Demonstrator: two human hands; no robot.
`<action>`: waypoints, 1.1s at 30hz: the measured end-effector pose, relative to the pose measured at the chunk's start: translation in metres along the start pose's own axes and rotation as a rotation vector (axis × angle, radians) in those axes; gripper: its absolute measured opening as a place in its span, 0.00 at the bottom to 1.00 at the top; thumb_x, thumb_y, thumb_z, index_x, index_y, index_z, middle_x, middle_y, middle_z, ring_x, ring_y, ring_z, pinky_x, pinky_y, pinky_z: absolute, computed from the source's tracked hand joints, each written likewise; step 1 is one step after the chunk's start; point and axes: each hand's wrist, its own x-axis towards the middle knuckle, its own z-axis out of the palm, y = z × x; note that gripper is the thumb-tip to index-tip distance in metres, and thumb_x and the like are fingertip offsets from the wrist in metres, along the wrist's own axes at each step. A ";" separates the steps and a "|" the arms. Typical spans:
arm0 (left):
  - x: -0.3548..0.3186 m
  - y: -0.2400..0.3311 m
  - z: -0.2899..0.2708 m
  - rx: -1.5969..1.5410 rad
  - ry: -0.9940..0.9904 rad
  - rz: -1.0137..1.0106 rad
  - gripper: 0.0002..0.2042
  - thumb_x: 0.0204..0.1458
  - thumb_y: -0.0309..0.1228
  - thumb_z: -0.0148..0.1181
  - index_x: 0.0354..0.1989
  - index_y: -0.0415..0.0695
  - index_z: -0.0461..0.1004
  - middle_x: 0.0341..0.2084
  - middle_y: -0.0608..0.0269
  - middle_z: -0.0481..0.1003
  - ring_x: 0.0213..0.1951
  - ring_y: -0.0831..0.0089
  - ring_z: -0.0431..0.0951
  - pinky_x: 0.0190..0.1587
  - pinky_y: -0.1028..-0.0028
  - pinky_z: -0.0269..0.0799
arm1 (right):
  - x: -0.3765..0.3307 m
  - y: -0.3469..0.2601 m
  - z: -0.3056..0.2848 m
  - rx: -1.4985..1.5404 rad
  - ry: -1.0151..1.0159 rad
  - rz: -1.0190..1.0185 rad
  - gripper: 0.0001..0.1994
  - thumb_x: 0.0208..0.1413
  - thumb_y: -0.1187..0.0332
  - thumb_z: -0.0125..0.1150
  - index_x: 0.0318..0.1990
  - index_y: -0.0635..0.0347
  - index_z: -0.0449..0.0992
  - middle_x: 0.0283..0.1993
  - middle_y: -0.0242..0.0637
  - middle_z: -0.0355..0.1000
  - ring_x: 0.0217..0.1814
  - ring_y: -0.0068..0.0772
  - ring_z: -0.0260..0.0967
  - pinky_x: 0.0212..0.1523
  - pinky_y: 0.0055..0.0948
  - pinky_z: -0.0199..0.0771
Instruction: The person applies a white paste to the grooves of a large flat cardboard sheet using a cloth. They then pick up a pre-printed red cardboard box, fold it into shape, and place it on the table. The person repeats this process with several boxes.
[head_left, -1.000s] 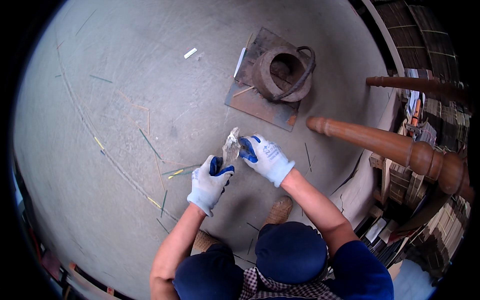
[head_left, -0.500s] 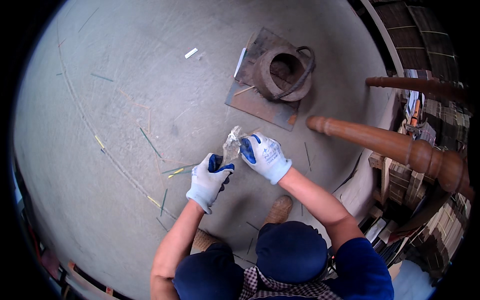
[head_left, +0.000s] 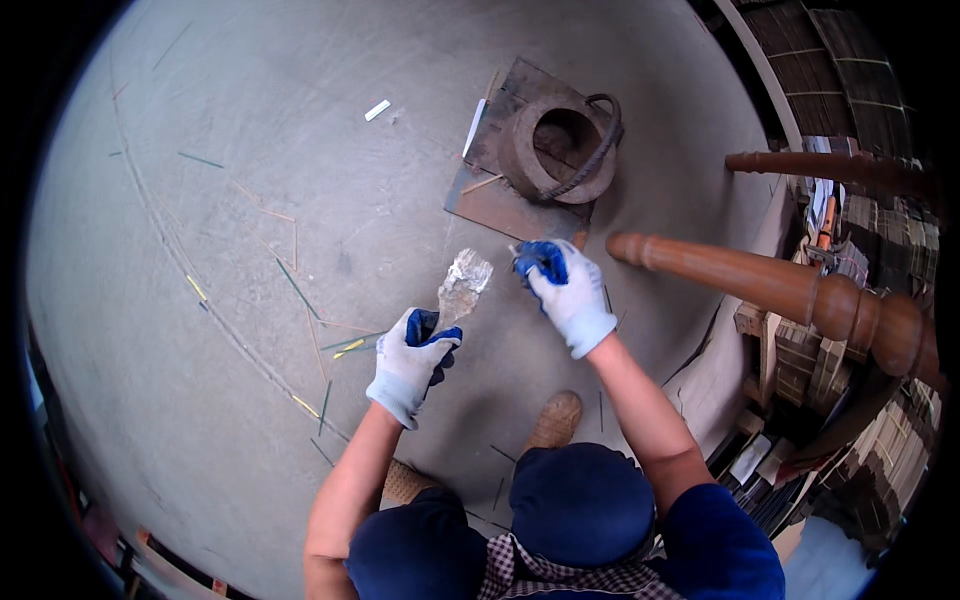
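Head view: grey floor (head_left: 230, 240)
Board (head_left: 490, 215): flat on the floor, beyond the hands
Pot (head_left: 514, 158): brown, round, on the board; dark brown matter inside, too dim to name
Left hand (head_left: 406, 362): gloved grip closed around one end of the crumpled silvery piece (head_left: 463, 285)
Right hand (head_left: 568, 290): gloved fingers curled, apart from the piece; cannot tell what they hold
Piece: above the floor, between both hands

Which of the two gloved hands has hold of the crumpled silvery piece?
The left hand: its fingers close on the near end of the crumpled silvery piece. The right hand sits apart from that piece, to its right, blue-coated fingers curled.
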 end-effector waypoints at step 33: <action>0.003 -0.014 0.009 0.320 0.095 0.241 0.09 0.50 0.28 0.66 0.33 0.39 0.72 0.20 0.68 0.73 0.19 0.83 0.70 0.18 0.79 0.64 | -0.020 0.011 0.048 -0.370 -0.165 -0.059 0.13 0.53 0.58 0.61 0.41 0.54 0.75 0.41 0.47 0.73 0.39 0.51 0.74 0.40 0.46 0.75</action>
